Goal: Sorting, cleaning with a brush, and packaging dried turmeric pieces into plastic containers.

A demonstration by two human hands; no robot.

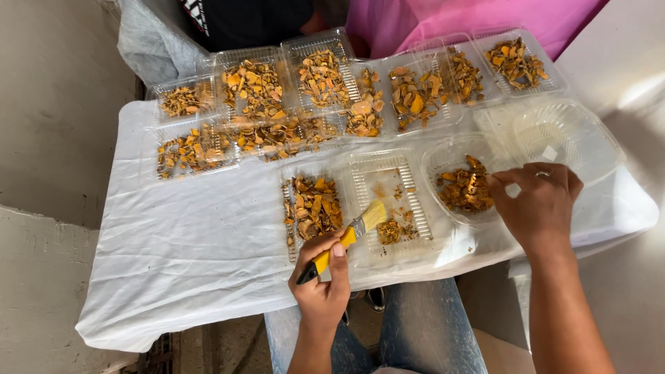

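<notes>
Brush [350, 233] clamped in left hand [320, 285]; right hand [539, 202] pinching at round tub [443, 161] rim.

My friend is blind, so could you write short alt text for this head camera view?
Seen from above, a left hand holds a yellow-handled brush over a clear plastic tray of dried orange slices, while the right hand reaches into a round clear plastic container of the same slices. More filled trays crowd a white cloth-covered table.

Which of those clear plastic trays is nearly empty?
The tray under the brush in the left hand: only scattered orange bits remain, while the others hold fuller piles.
</notes>
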